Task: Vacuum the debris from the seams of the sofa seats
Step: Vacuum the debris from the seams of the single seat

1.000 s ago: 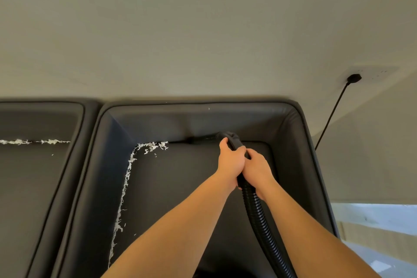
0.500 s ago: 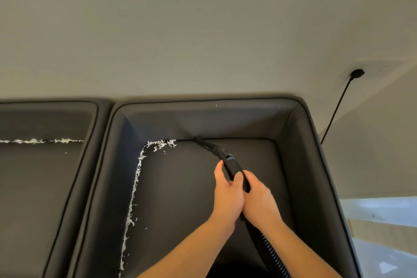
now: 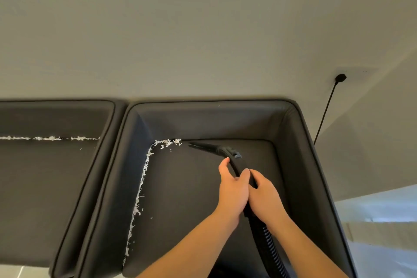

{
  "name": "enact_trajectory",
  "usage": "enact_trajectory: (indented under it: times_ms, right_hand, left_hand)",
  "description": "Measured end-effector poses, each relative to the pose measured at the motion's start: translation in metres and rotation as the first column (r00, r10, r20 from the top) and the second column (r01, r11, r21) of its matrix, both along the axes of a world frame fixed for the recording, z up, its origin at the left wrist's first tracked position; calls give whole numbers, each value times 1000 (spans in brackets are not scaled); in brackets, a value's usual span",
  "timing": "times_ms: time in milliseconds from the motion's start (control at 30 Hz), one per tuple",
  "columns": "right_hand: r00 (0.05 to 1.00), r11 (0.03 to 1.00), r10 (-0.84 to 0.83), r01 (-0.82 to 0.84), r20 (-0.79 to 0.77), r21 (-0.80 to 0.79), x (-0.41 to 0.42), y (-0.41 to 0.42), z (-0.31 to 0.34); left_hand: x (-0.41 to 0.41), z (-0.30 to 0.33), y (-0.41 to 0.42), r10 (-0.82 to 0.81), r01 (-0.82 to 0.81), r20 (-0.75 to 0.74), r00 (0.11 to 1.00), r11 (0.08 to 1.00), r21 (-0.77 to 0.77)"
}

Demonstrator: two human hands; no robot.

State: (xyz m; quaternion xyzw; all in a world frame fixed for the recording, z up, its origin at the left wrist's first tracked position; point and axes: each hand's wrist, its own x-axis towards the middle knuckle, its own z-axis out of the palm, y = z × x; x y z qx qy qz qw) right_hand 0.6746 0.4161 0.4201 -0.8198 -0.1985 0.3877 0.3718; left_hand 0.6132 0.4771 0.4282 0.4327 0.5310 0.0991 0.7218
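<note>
A dark grey sofa seat [image 3: 185, 198] fills the lower middle. White shredded debris [image 3: 141, 185] lines its left seam and piles up in the back left corner. The black vacuum crevice nozzle [image 3: 203, 146] lies along the back seam, its tip just right of the corner debris. My left hand [image 3: 232, 189] and my right hand [image 3: 262, 196] both grip the black vacuum handle, side by side. The ribbed hose [image 3: 268, 248] runs down from my hands to the bottom edge. A second seat [image 3: 40, 187] on the left has white debris [image 3: 47, 138] along its back seam.
A plain pale wall rises behind the sofa. A black plug [image 3: 340, 78] sits in a wall socket at the upper right, and its cord [image 3: 325, 113] drops behind the sofa's right arm [image 3: 316, 165]. Light floor shows at the lower right.
My hands have pulled back toward me and the nozzle has swung to point left along the back seam. The camera view has shifted left, showing more of the left seat.
</note>
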Motion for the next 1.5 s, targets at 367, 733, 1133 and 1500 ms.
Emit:
enact_trajectory:
  times_ms: [367, 733, 1133, 1500]
  right_hand:
    - [998, 997, 70, -70, -3, 15, -53, -19, 14]
    - [997, 998, 13, -18, 80, 59, -192, 47, 17]
    - [987, 988, 71, -49, 147, -143, -258, 111, -4]
    - [985, 974, 134, -111, 110, -200, -194, 161, -37]
  left_hand:
    - [-67, 20, -15, 16, -16, 1, 1000, 999, 28]
    - [-208, 13, 64, -72, 67, 86, 994, 996, 60]
    - [-265, 3, 119, -72, 72, 3, 997, 994, -79]
    - [-196, -26, 158, 2, -5, -90, 996, 999, -33]
